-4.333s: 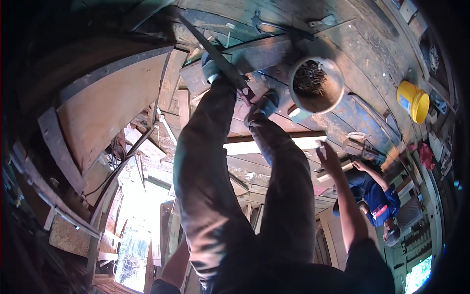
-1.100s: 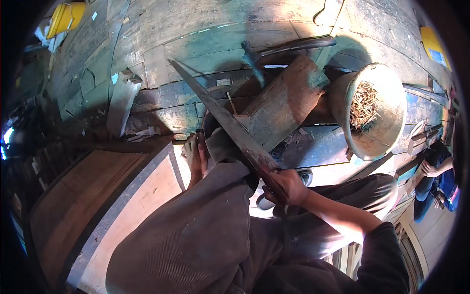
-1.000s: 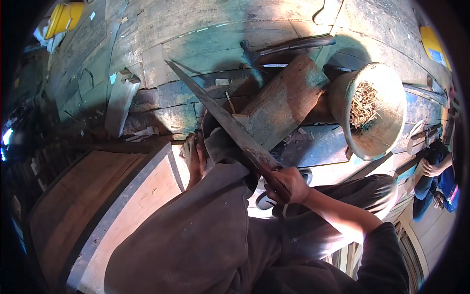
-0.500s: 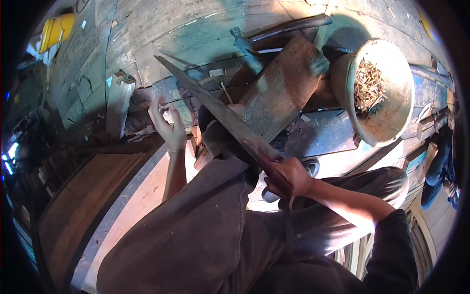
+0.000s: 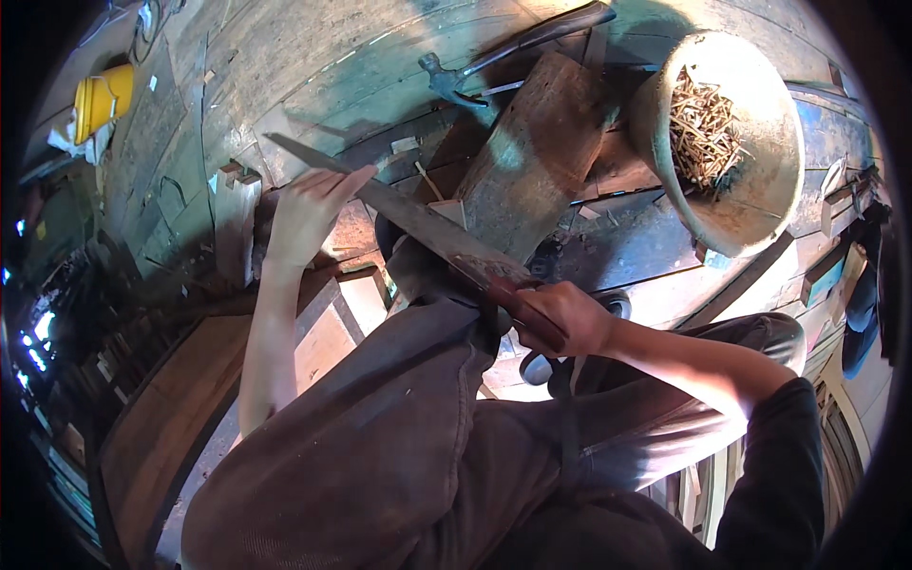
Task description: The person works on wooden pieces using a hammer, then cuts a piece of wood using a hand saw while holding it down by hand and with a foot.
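A handsaw (image 5: pixel 418 220) with a long tapered grey blade and a dark reddish handle lies slantwise above my bent knee, its narrow tip to the far left. My right hand (image 5: pixel 570 318) is closed around the handle. My left hand (image 5: pixel 309 214) is at the blade's tip end, its fingers bent over the blade and touching it; the thumb's grip is partly hidden. Beyond the blade a thick worn wooden block (image 5: pixel 537 152) rests on the floor. A claw hammer (image 5: pixel 451 81) lies past that block.
A pale round tub (image 5: pixel 655 119) holding many nails (image 5: pixel 703 133) stands tilted at the right. A yellow bucket (image 5: pixel 103 100) is at the far left. Upright wood pieces (image 5: pixel 235 218) and boards (image 5: pixel 176 408) lie to my left. Part of another person (image 5: pixel 863 313) shows at the right edge.
My left hand has moved up and closed onto the blade near its tip; before, it was apart from it with fingers curled open. The saw has shifted slightly left.
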Tool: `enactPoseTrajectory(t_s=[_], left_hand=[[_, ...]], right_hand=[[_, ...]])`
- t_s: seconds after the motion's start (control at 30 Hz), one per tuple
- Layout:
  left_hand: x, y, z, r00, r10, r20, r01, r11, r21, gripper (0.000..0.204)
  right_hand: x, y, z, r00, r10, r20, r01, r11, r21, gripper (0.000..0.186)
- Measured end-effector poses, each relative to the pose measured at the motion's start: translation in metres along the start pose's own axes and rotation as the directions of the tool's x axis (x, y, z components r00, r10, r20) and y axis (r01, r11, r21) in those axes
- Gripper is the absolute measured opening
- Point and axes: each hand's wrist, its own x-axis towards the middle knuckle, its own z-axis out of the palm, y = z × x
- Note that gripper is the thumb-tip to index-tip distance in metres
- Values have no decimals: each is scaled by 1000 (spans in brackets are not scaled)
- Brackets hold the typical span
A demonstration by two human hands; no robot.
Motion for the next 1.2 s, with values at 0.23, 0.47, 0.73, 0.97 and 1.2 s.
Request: enactPoseTrajectory(t_s=[0.23,0.47,0.73,0.97,1.2], left_hand=[[11,33,4,927,376,17,-372,923,-103,40],[22,37,-3,917,398,24,-387,903,-185,34],[26,36,-6,947,322,3,-314,926,-211,35],[31,38,-8,935,353,-1,-349,923,-162,35],[29,38,-2,955,293,-38,-294,934,-201,31]], right_hand=[[-54,-26,-5,965,148,215,-137,988,-66,44],[-86,-24,-4,984,112,140,-110,994,-21,56],[-69,-24,-18,985,114,133,-111,993,-31,19],[-74,-14,-8,974,159,161,-165,986,25,24],[-78,2,-4,981,104,166,-106,994,5,27]])
